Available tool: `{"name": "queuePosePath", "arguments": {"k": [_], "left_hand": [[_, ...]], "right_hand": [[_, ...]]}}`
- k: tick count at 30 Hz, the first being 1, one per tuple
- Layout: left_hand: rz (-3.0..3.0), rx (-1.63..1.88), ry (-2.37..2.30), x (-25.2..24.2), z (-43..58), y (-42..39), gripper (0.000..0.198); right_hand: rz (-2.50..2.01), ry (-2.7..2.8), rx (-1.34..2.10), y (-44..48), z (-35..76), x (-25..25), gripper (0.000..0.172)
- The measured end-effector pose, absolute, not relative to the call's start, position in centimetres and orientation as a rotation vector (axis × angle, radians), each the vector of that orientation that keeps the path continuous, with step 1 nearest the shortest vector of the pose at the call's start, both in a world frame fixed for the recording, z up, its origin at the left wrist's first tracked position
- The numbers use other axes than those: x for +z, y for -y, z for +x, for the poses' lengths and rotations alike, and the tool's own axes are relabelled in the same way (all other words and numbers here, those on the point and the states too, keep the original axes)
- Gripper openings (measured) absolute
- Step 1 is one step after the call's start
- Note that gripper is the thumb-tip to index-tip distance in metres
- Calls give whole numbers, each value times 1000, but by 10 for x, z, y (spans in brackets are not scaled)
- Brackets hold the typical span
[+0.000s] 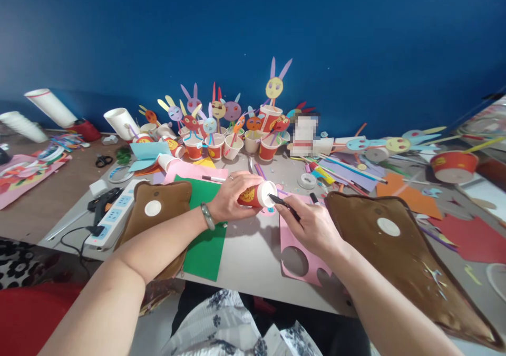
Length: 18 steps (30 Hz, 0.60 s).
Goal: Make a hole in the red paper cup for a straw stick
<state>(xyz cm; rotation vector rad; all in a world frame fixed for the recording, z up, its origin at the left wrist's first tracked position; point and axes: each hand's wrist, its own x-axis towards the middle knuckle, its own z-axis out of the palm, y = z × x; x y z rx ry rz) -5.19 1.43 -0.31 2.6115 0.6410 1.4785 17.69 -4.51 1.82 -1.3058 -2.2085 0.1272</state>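
- The red paper cup (250, 196) is tipped on its side above the middle of the worktop (253, 256), its white round end turned towards your right hand (318, 229).
- Your left hand (233, 195) has its fingers wrapped around the cup; a pale green bangle (207, 216) sits on that wrist.
- Your right fingers are closed around a slim black tool (290, 209), its tip at the cup's white end; you cannot tell its exact kind here.
- Under your right hand lies a pink sheet (288, 240) with round holes cut in it.
- A green sheet (203, 253) lies under your left forearm, beside a brown cushion (158, 235); another brown cushion (367, 261) is by your right arm.
- Farther left, a black glue gun (105, 200) rests by a white power strip (116, 211).
- Beyond your hands, paper cups with rabbit faces (270, 149) stand grouped before the blue wall (158, 29).
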Motion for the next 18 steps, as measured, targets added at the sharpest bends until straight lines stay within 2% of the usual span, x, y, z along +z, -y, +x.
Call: {"name": "queuePosePath", "arguments": {"k": [10, 18], "left_hand": [[2553, 1400, -591, 2, -52, -15, 62], [2485, 1359, -545, 2, -53, -14, 63]], "right_hand": [[-1285, 2256, 70, 46, 181, 19, 38], [-1277, 2273, 192, 45, 183, 23, 31]]}}
